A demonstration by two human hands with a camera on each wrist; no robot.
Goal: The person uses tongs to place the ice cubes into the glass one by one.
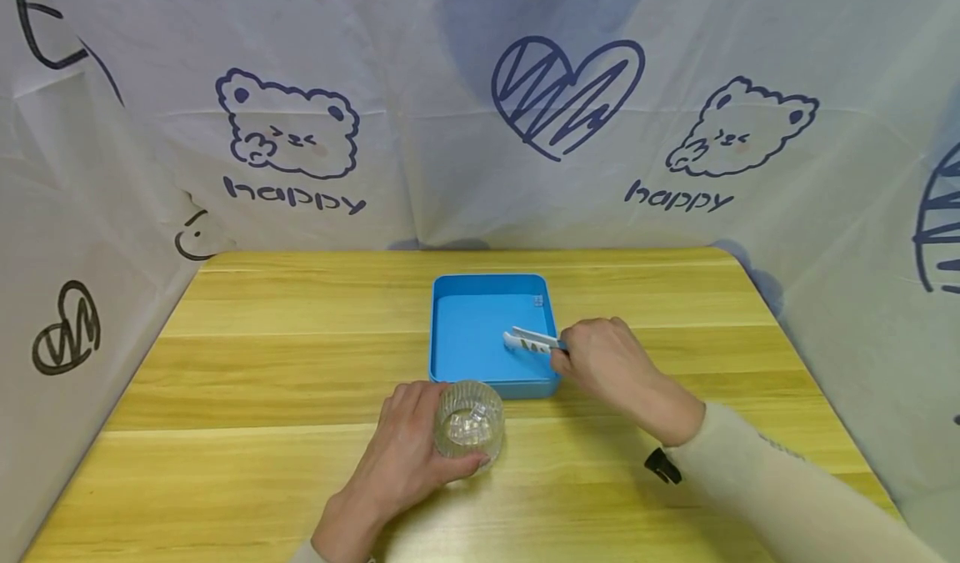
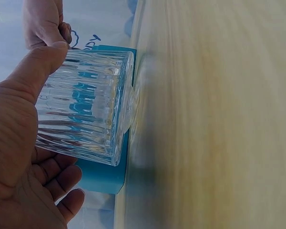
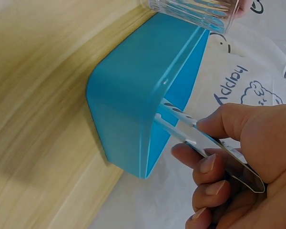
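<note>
My left hand (image 1: 405, 450) holds a ribbed clear glass cup (image 1: 471, 421) by its side, thumb in front and fingers behind. Clear pieces show at the bottom of the cup, which stands upright at the near edge of a blue tray (image 1: 491, 389). Between thumb and fingers, my right hand (image 1: 615, 367) pinches small tongs (image 3: 178, 129) with white patterned tips. Those tips reach inside the tray, slightly apart in the right wrist view; I cannot tell if anything is between them. A small clear cube (image 1: 538, 301) lies in the tray's far right corner.
The wooden table (image 1: 262, 363) bears the tray near its middle. Behind and on both sides hangs a white cloth (image 1: 435, 154) with bear and heart drawings. A black clip-like thing (image 1: 663, 466) shows beside the right sleeve.
</note>
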